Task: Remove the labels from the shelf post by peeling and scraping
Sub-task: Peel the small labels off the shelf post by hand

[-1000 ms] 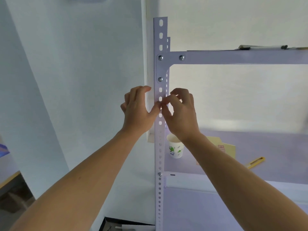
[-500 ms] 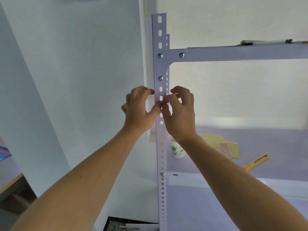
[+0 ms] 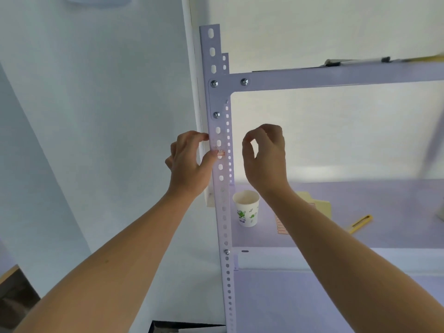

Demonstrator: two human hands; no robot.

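Note:
A pale perforated shelf post [image 3: 224,212] rises through the middle of the view. A small reddish label [image 3: 221,153] is stuck across its front face. My left hand [image 3: 189,164] grips the post from the left, its thumb tip pressed on the label's left end. My right hand [image 3: 264,157] hovers apart from the post, to its right, with thumb and forefinger curled toward each other. Whether a scrap of label sits between those fingertips I cannot tell.
On the shelf board [image 3: 360,236] behind the post stand a paper cup [image 3: 246,209], a yellow sheet of labels [image 3: 314,205] and a yellow utility knife [image 3: 360,223]. The upper shelf beam [image 3: 336,75] carries flat tools. A wall lies to the left.
My right hand has come off the post and moved to the right. The left hand stays on the post, and the reddish label now shows beside its thumb.

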